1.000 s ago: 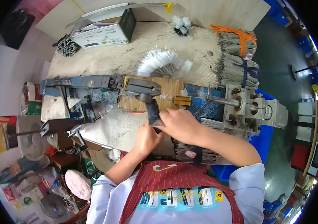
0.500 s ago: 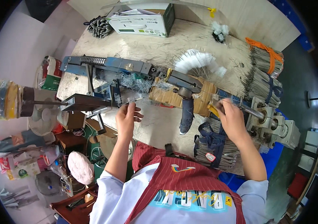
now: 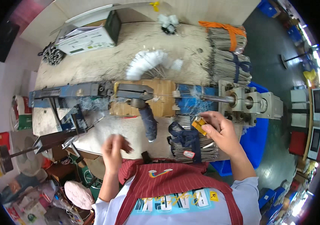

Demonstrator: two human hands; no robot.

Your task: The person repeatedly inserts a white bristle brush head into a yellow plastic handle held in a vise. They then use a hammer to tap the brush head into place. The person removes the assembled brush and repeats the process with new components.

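My right hand [image 3: 222, 131] grips a small yellow tool [image 3: 198, 125] with a metal end, above the wire bundle tied with dark cloth [image 3: 190, 140]. My left hand [image 3: 115, 150] hovers near the bench's front edge, slightly blurred; its fingers are loosely bent and apart, with nothing visible in them. Beyond my hands lies a blue bench fixture [image 3: 86, 90] with a dark clamp [image 3: 135, 91] and a cloth-wrapped handle [image 3: 148, 122]. A thin wire runs from the clamp toward the metal shaft [image 3: 218, 98] of the machine head [image 3: 257, 103]. Finished-looking white brushes [image 3: 145, 63] fan out behind.
Wire bundles [image 3: 227, 63] are stacked at the right, one tied with an orange strip [image 3: 233, 33]. A paper-filled carton [image 3: 88, 39] stands at the back left. A blue bin [image 3: 252, 150] sits below the right side. A dark metal bracket [image 3: 56, 138] juts out at the left.
The whole view has swung, shifting the bench leftward. My left hand has drawn back from the bracket toward me. My right hand, still holding the yellow tool, has moved away from the shaft.
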